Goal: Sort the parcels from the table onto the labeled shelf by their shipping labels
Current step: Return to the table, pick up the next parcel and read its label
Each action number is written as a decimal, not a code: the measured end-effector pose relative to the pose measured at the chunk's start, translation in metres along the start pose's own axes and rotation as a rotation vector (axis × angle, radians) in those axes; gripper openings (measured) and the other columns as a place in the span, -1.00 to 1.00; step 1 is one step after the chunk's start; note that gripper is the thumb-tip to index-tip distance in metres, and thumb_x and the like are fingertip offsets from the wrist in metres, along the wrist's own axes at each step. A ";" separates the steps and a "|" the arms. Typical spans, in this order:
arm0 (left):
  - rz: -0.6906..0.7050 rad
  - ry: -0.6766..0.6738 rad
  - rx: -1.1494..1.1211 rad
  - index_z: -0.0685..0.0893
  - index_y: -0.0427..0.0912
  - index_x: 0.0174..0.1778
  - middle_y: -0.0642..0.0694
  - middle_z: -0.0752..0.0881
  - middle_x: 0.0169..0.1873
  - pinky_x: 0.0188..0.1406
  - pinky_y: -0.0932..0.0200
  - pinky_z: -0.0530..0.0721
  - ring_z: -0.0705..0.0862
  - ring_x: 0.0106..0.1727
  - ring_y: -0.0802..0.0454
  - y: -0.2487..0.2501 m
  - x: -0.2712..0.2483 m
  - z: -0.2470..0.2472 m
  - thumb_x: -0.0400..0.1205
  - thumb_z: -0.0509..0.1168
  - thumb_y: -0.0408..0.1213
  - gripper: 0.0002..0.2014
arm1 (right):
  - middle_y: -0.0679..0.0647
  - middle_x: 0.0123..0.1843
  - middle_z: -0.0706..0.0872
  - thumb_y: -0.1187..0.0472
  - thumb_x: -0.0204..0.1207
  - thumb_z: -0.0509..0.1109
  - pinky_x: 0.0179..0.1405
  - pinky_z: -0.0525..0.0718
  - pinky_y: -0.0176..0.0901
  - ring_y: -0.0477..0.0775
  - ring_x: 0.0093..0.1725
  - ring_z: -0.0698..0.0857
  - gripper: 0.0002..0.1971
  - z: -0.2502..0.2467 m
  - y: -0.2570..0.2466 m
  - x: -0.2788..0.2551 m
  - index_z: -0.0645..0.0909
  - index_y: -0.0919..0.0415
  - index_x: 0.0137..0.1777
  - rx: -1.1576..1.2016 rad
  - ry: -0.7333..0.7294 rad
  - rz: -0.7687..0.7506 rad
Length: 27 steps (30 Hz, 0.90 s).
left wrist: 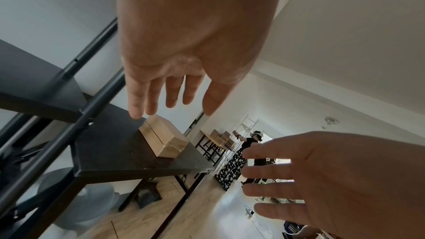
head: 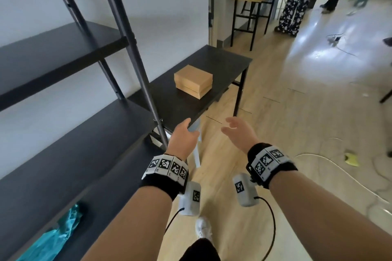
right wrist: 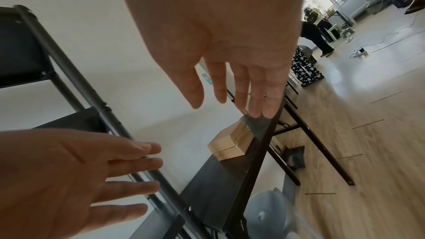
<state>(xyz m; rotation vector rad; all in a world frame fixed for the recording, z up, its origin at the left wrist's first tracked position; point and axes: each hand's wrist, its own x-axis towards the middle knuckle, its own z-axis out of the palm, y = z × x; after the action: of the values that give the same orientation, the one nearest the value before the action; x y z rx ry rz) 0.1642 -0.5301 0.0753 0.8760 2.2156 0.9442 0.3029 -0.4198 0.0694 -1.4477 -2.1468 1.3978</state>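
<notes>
Head view alone: teal bag (head: 57,233) under shelf (head: 74,154).

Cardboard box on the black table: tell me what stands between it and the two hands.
Nothing visible. The left hand and right hand are open, short of the table's near edge; bare tabletop leads to the box.

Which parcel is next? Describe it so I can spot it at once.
Find the tall black shelf by the white wall; the low black table stands at its far end. The brown cardboard parcel lies there, apparently one box on another, the only thing visible on that tabletop. No label shows.
</notes>
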 end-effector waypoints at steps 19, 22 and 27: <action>-0.156 0.014 -0.013 0.34 -0.21 0.68 -0.22 0.45 0.61 0.45 0.04 0.43 0.46 0.59 -0.18 0.064 0.274 0.041 0.74 0.20 -0.29 -0.46 | 0.12 0.55 0.55 0.07 0.67 0.33 0.36 0.56 -0.02 0.14 0.48 0.57 -0.48 -0.060 -0.039 0.265 0.41 0.07 0.62 -0.127 -0.004 -0.004; -0.216 0.028 -0.004 0.37 -0.20 0.67 -0.19 0.49 0.59 0.32 0.09 0.46 0.50 0.56 -0.18 0.060 0.297 0.040 0.75 0.22 -0.26 -0.48 | 0.11 0.57 0.53 0.08 0.68 0.32 0.41 0.53 -0.02 0.13 0.51 0.54 -0.48 -0.058 -0.046 0.296 0.39 0.09 0.63 -0.146 -0.050 -0.012; -0.320 0.085 -0.066 0.42 -0.12 0.65 -0.13 0.56 0.54 0.32 0.02 0.59 0.60 0.47 -0.15 0.053 0.335 0.038 0.69 0.28 -0.16 -0.44 | 0.12 0.55 0.54 0.09 0.68 0.30 0.13 0.48 -0.18 0.12 0.41 0.60 -0.49 -0.049 -0.067 0.362 0.38 0.09 0.62 -0.247 -0.186 -0.077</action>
<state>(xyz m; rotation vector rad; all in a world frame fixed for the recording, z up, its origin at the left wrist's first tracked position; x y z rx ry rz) 0.0008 -0.2370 0.0126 0.4397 2.2930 0.9068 0.1095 -0.1042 0.0330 -1.3417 -2.5406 1.3254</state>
